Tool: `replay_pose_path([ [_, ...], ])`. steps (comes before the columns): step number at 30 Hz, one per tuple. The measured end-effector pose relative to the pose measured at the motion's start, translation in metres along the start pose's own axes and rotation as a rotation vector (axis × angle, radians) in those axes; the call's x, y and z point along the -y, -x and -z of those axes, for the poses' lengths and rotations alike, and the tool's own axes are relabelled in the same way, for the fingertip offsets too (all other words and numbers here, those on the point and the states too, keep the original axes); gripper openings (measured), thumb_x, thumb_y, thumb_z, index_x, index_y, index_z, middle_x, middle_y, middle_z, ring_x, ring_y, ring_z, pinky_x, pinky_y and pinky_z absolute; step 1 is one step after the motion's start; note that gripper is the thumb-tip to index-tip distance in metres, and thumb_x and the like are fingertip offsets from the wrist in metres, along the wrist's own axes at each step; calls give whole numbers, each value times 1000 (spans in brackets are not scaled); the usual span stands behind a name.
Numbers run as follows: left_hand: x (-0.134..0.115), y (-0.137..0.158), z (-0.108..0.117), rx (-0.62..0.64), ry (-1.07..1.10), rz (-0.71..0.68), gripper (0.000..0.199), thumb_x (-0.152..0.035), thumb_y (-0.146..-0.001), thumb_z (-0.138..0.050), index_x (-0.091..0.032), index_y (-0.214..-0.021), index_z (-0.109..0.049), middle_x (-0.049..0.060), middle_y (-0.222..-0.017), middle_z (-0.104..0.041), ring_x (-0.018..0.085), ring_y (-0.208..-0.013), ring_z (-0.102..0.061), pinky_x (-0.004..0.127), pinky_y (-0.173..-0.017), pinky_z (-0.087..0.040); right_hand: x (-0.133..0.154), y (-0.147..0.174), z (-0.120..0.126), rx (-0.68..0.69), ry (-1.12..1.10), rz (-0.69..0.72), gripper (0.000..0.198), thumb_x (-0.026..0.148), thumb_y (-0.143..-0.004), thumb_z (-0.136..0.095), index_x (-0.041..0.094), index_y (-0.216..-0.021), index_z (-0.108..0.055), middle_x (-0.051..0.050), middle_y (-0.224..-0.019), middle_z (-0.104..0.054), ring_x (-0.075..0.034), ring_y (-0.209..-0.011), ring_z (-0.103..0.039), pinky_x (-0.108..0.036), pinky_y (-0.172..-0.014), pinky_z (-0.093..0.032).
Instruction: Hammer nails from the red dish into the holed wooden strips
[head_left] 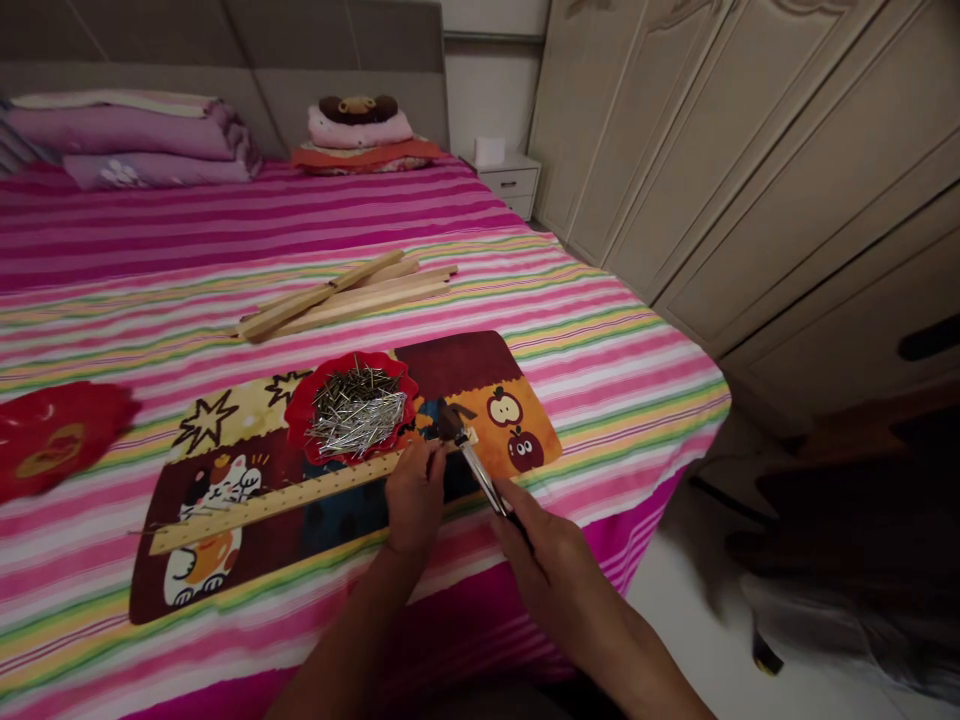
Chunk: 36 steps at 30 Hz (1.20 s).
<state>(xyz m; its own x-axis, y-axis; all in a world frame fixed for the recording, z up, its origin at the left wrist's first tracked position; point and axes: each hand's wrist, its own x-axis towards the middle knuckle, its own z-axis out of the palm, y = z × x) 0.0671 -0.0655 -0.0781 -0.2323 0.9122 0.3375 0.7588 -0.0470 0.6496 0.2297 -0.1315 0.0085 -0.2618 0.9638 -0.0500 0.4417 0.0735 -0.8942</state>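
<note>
My right hand [551,560] is wrapped round the handle of a hammer [484,475], which has a dark head and a shiny metal shaft. The hammer head is down at the right end of a long wooden strip [285,497], beside my left fingers. Several nails stand along this strip in a row. My left hand [416,495] is closed in a pinch over the strip; what its fingertips hold is hidden. Just behind the strip, a red scalloped dish [298,415] carries a heap of nails [356,410], some dark and some silvery.
A patterned mat [472,360] lies under the strip and dish on the striped bed [622,350]. More wooden strips [345,295] are piled farther back. A red plate [60,435] lies at the left. Folded bedding [150,140] is by the headboard; wardrobes [712,150] stand at right.
</note>
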Motion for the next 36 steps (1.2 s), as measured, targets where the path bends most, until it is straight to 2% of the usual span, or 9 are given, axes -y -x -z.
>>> replay_pose_path([
  [3, 0, -1, 0, 7, 13, 14, 16, -22, -81, -48, -20, -75, -63, 1, -69, -60, 15, -69, -57, 25, -68, -42, 2, 0, -1, 36, -4, -11, 30, 25, -91, -39, 21, -119, -52, 3, -62, -55, -14, -52, -50, -23, -52, -39],
  [9, -3, 1, 3, 17, 79, 42, 14, -27, -79, -52, -20, -82, -64, 2, -73, -64, 15, -70, -59, 26, -68, -44, -4, 18, 3, -76, -111, -54, 35, 33, -91, -42, 19, -122, -52, 1, -65, -60, -15, -55, -53, -24, -54, -44],
  [14, -13, -10, 43, 39, 14, 8, 17, -31, -81, -50, -22, -82, -64, 2, -76, -65, 15, -70, -59, 25, -66, -44, -25, 32, 6, -154, -118, -134, 42, 39, -89, -46, 19, -124, -54, -1, -66, -64, -17, -60, -60, -23, -58, -51],
  [17, -7, -39, 70, -13, -171, 25, 17, -30, -79, -51, -22, -84, -65, 3, -82, -65, 16, -74, -59, 26, -69, -44, -34, 37, 6, -218, -146, -145, 42, 42, -86, -50, 21, -122, -57, -4, -81, -71, -19, -73, -66, -24, -70, -53],
  [19, 3, -62, 77, 55, -335, 26, 19, -25, -77, -49, -21, -84, -67, 5, -85, -65, 19, -79, -59, 28, -71, -44, -37, 38, 6, -230, -149, -140, 42, 43, -86, -50, 22, -122, -58, -4, -87, -73, -20, -79, -67, -25, -76, -53],
  [25, 28, -98, 68, 365, -592, -24, 21, -21, -74, -48, -22, -81, -68, 8, -85, -66, 22, -82, -59, 29, -70, -43, -42, 38, 9, -174, -89, -121, 43, 41, -88, -46, 20, -125, -55, -6, -91, -74, -19, -86, -69, -21, -74, -53],
  [28, 30, -100, 65, 392, -613, -17, 21, -24, -74, -48, -22, -81, -68, 7, -85, -66, 21, -80, -60, 28, -67, -43, -44, 37, 8, -171, -76, -126, 43, 41, -88, -47, 19, -124, -55, -6, -90, -74, -20, -87, -68, -22, -74, -53],
  [33, 30, -100, 67, 414, -623, -48, 21, -17, -69, -49, -23, -77, -68, 6, -83, -66, 19, -76, -59, 26, -65, -42, -48, 37, 4, -140, -78, -178, 46, 43, -89, -43, 17, -126, -53, -4, -75, -72, -19, -67, -67, -22, -57, -53],
  [36, 32, -102, 71, 373, -554, -42, 16, -19, -69, -51, -23, -71, -66, 5, -80, -64, 17, -73, -58, 26, -64, -41, -49, 38, 4, -137, -63, -160, 46, 43, -89, -44, 17, -125, -54, -4, -77, -71, -19, -71, -67, -22, -63, -53],
])
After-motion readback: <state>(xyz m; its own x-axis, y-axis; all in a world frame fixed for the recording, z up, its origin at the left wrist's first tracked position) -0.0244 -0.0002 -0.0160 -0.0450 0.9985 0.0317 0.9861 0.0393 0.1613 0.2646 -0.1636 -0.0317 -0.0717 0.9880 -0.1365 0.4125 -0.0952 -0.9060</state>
